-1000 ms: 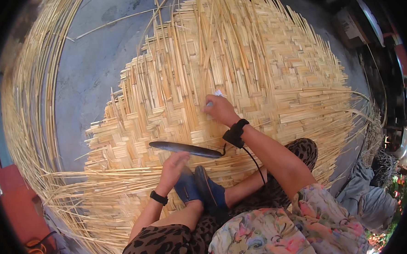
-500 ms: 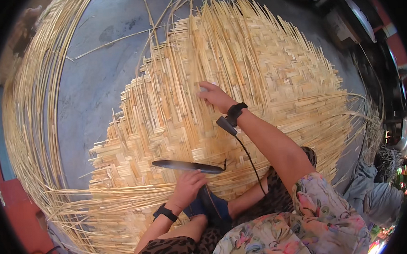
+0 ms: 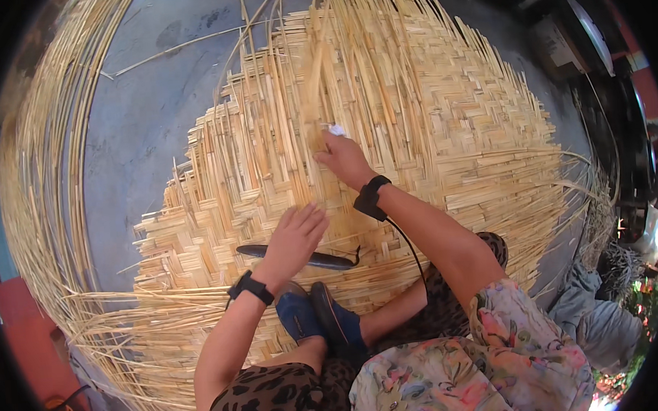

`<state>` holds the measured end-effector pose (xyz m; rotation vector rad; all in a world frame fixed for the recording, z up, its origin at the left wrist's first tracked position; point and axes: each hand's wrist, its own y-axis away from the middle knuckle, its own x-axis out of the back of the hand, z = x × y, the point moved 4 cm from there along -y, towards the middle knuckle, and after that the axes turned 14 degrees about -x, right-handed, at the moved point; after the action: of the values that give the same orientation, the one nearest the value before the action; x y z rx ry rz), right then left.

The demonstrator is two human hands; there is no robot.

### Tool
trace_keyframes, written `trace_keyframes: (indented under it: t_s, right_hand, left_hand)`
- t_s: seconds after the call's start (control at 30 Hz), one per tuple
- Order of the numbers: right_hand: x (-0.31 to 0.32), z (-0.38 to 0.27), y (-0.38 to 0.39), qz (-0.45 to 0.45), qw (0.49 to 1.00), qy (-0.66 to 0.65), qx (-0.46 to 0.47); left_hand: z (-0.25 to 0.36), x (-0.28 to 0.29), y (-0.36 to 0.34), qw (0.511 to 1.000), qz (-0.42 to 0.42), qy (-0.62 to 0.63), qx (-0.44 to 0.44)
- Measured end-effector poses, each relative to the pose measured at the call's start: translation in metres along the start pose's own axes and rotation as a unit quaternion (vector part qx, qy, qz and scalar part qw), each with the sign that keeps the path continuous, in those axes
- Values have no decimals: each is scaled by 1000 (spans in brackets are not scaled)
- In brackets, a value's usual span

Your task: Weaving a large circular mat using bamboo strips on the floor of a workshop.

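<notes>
A large woven mat of split straw-coloured reeds [image 3: 455, 124] spreads out before me, with loose ends standing at its far side. My right hand [image 3: 345, 160] is closed at the mat's middle, pinching a blurred reed strip [image 3: 316, 79] that runs away from me. Something small and white [image 3: 335, 129] shows at its fingertips, too small to name. Nearer me, my left hand [image 3: 297, 238] is open, palm down, fingers stretched over the woven part. Below it lies a dark, slim, pointed tool [image 3: 332, 261] with a small hook at its right end, its middle partly hidden by the hand.
Long loose reeds [image 3: 62, 145] curve along the left over a grey floor [image 3: 145, 103]. My blue shoes [image 3: 299, 311] rest on the mat's near part. Grey cloth [image 3: 607, 332] lies at the right. A black cable [image 3: 413, 249] hangs from my right wristband.
My left hand has come off the dark tool and moved forward, opening over the weave. The tool now lies on the mat. My right hand stays near the same spot.
</notes>
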<state>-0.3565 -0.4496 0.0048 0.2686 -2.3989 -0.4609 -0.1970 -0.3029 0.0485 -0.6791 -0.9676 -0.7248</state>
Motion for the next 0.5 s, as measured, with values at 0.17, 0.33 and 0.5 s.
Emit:
trace_keyframes:
  t_s: [0.17,0.33,0.5]
  right_hand:
    - [13,-1,1,22,999,-30,27]
    - [33,-5,-4,92,981,-139,104]
    - [36,14,76,109,980,166,28]
  left_hand:
    - [-17,-22,-4,991,-94,-92,4]
    - [-20,-29,1,992,-114,-16,40]
    - [-17,-26,5,988,-142,-54,25]
